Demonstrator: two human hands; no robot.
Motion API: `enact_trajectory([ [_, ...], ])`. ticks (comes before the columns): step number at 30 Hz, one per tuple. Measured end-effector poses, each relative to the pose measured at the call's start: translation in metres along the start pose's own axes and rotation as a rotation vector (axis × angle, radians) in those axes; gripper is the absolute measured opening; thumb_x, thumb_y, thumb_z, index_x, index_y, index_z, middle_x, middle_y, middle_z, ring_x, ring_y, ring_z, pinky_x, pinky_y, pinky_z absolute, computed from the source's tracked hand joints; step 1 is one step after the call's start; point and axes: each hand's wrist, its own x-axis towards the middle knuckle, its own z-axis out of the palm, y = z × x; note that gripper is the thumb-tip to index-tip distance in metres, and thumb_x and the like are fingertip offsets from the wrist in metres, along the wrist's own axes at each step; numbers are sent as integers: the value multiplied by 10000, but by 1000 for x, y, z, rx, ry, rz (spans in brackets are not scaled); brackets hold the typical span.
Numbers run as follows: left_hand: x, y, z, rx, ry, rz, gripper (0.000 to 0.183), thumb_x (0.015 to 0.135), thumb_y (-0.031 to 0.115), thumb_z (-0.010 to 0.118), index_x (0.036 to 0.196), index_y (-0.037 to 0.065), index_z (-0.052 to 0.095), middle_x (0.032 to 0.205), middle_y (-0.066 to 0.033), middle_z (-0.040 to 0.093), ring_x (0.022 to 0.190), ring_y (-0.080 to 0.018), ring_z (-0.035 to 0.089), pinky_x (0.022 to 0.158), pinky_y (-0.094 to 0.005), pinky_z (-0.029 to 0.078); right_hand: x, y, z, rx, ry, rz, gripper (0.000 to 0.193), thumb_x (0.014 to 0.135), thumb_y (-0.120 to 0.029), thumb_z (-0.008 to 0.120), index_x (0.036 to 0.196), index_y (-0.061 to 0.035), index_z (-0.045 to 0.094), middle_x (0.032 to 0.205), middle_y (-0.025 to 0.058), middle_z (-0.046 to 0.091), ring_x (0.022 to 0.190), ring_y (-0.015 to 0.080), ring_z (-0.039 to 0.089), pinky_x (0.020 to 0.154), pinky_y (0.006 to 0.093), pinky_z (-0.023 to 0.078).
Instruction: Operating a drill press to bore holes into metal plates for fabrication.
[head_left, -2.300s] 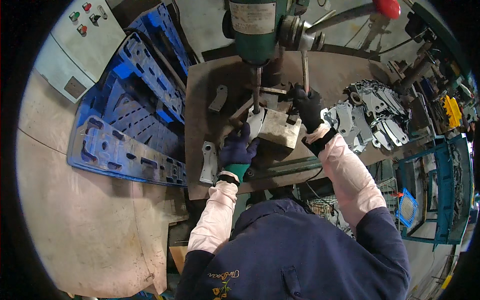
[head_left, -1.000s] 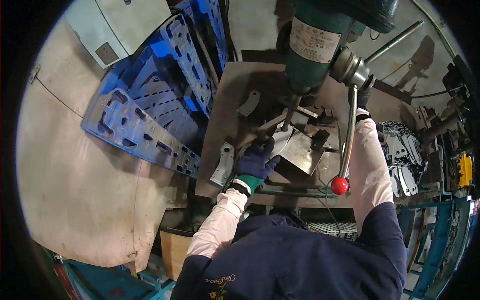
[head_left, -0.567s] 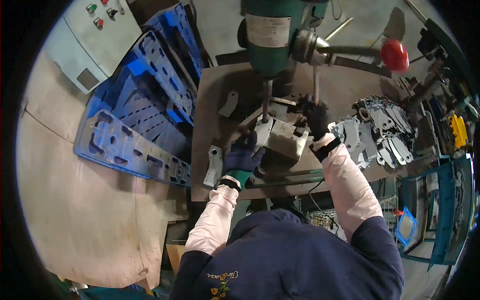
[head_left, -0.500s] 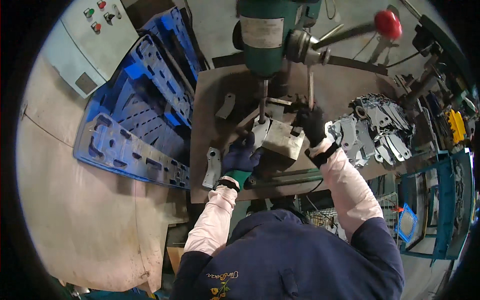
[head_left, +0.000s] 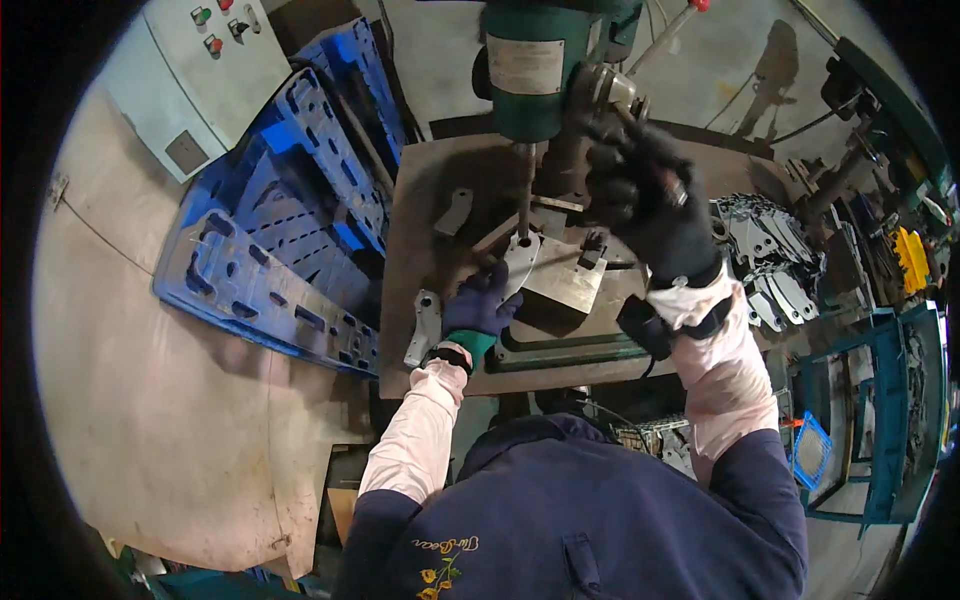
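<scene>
At far left, a blue pallet (head_left: 255,290), tipped on edge near the bench (head_left: 420,240). On the bench's left side, a loose plate (head_left: 426,325), just beside the gloved left hand (head_left: 482,303). In that hand, fingers closed on the near end of the held plate (head_left: 519,265), probably to stop any turning beneath the drill bit (head_left: 527,188). Long axis slanting away and slightly rightward; holed end pointing forward, at the bit's tip, contact too small to tell. Alongside, a metal block (head_left: 560,284), likely for bracing. Farther right, the black-gloved right hand (head_left: 645,200), raised near the press hub (head_left: 608,92), fingers curled; cannot tell whether holding anything. Beyond, a plate pile (head_left: 765,240), apparently placed for easy reach.
</scene>
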Motion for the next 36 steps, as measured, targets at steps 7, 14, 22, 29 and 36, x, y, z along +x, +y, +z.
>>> enact_trajectory([
  [7, -71, -7, -42, -32, 63, 15, 616, 816, 409, 649, 1357, 182, 462, 1062, -207, 578, 876, -377, 602, 657, -437, 502, 30, -46, 5, 181, -78, 158, 429, 956, -302, 462, 1133, 89, 462, 889, 41, 498, 666, 79, 374, 558, 227, 330],
  [14, -121, -67, -39, -35, -101, -385, 697, 814, 428, 615, 1396, 116, 390, 1068, -263, 585, 952, -423, 576, 833, -493, 458, 28, -46, 4, -83, 42, 51, 479, 957, -309, 442, 1204, 100, 405, 821, -1, 419, 650, 80, 351, 564, 226, 322],
  [22, -124, -83, -13, 106, -33, -477, 646, 837, 502, 555, 1374, 180, 396, 1233, -274, 499, 1102, -450, 506, 883, -507, 444, 33, -48, 7, 65, -149, 217, 543, 957, -375, 436, 1224, 97, 407, 765, -15, 382, 657, 75, 357, 557, 215, 310],
  [29, -130, -83, 10, 51, -169, -634, 676, 849, 529, 542, 1414, 212, 350, 1370, -234, 420, 1253, -398, 427, 974, -464, 408, 31, -50, 4, -41, -90, 209, 537, 948, -423, 453, 1130, 81, 485, 777, -2, 430, 648, 78, 361, 553, 221, 320],
  [36, -135, -116, 42, 28, -294, -573, 739, 871, 572, 480, 1446, 136, 322, 1446, -164, 373, 1313, -350, 372, 1091, -431, 293, 21, -61, -20, -235, 23, 229, 511, 943, -482, 436, 1105, -12, 552, 921, 65, 595, 636, 90, 482, 531, 216, 376],
])
